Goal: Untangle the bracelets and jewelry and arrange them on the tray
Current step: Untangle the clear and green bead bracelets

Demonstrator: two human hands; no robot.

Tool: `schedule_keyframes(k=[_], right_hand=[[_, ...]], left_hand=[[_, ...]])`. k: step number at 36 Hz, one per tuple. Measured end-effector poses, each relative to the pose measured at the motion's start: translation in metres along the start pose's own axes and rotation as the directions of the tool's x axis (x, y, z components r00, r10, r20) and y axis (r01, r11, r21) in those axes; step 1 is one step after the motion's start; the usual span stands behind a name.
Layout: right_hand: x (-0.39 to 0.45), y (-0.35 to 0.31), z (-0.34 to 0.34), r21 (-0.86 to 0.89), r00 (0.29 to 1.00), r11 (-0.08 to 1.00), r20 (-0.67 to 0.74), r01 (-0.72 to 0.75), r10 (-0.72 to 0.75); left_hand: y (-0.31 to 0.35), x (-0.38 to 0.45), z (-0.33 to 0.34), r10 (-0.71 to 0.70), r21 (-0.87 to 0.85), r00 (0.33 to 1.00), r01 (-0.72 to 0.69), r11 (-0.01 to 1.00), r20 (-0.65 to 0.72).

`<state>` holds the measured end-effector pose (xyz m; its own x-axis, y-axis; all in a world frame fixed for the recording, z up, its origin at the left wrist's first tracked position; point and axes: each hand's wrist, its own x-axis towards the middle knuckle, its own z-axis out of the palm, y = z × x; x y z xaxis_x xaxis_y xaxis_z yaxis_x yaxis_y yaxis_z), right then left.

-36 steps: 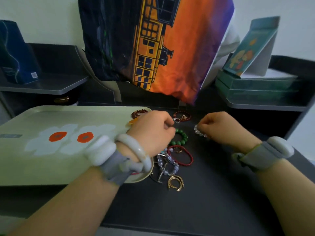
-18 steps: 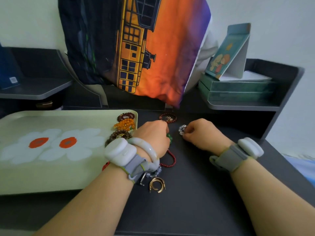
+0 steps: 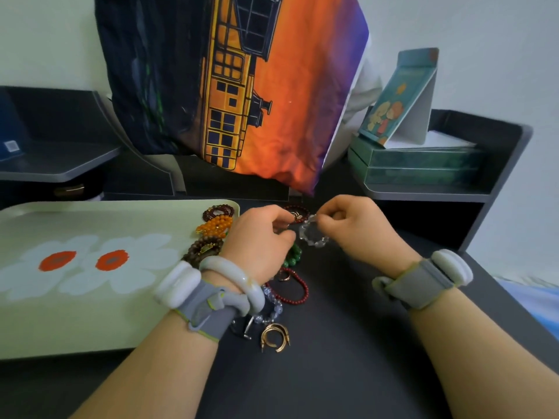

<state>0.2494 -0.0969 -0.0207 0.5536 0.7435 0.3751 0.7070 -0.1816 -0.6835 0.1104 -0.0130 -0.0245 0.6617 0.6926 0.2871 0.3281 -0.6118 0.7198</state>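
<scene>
Both hands up now: the clear crystal-bead bracelet (image 3: 313, 235) hangs between them, right hand (image 3: 357, 229) fingers pinching its top, left hand (image 3: 260, 240) fingers grasping its side, lifted off the counter since 0.5 s ago.

Soft even daylight, faint shadows, wide-angle bending at edges.

Both hands (image 3: 305, 234) pinch a clear bracelet (image 3: 313, 235).

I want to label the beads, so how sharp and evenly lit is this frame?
Head view: soft overall, with wide-angle bending at the edges. The clear bead bracelet between the left hand and right hand is smeared and glinting. The gold hoops read crisper. The light is flat, with weak shadows.
</scene>
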Motion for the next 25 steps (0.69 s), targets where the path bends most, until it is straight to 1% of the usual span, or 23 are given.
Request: schedule_keyframes(k=[2,4,6,8,10,12,15,17,19,20,22,23,25], right_hand=[[-0.002,-0.006,-0.001,0.185,1.0,0.983,0.014,-0.02,0.017],[-0.004,-0.012,-0.002,0.363,0.997,0.93,0.068,-0.054,0.032],[-0.006,-0.015,-0.003,0.482,0.991,0.872,0.13,-0.089,0.029],[-0.007,-0.018,-0.004,0.527,0.986,0.843,0.164,-0.109,0.025],[-0.008,-0.018,-0.003,0.532,0.986,0.84,0.165,-0.11,0.024],[-0.008,-0.019,-0.001,0.533,0.987,0.84,0.161,-0.105,0.021],[-0.009,-0.018,0.002,0.525,0.987,0.845,0.158,-0.099,0.017],[-0.008,-0.016,0.005,0.495,0.989,0.864,0.145,-0.091,0.02],[-0.006,-0.011,0.01,0.412,0.993,0.908,0.115,-0.077,0.031],[-0.005,-0.008,0.013,0.328,0.994,0.943,0.102,-0.062,0.03],[-0.003,0.0,0.017,0.08,0.996,0.997,0.091,-0.014,0.006],[-0.003,0.003,0.019,-0.03,0.995,1.0,0.099,0.002,0.001],[-0.004,0.009,0.023,-0.152,0.991,0.988,0.134,0.003,0.018]], left_hand=[[0.001,0.0,-0.001,0.005,-0.063,1.0,-0.005,0.998,-0.001],[0.0,0.0,-0.002,0.003,-0.119,1.0,-0.002,0.993,0.005],[0.0,0.001,-0.002,0.005,-0.155,1.0,-0.003,0.988,0.012],[-0.001,0.001,-0.002,-0.002,-0.206,1.0,0.005,0.978,0.013],[-0.001,0.001,-0.002,-0.021,-0.325,1.0,0.026,0.945,0.019],[0.001,0.0,-0.003,-0.061,-0.451,0.998,0.068,0.89,0.031],[0.003,0.001,-0.005,-0.14,-0.587,0.989,0.143,0.797,0.051],[0.003,0.002,-0.007,-0.186,-0.649,0.981,0.178,0.74,0.057],[0.002,0.004,-0.009,-0.242,-0.705,0.969,0.209,0.678,0.055],[0.001,0.006,-0.01,-0.267,-0.723,0.962,0.221,0.654,0.052],[-0.001,0.008,-0.012,-0.313,-0.744,0.948,0.245,0.622,0.05],[-0.001,0.009,-0.013,-0.334,-0.754,0.941,0.258,0.604,0.054],[-0.002,0.01,-0.014,-0.366,-0.768,0.928,0.282,0.575,0.066]])
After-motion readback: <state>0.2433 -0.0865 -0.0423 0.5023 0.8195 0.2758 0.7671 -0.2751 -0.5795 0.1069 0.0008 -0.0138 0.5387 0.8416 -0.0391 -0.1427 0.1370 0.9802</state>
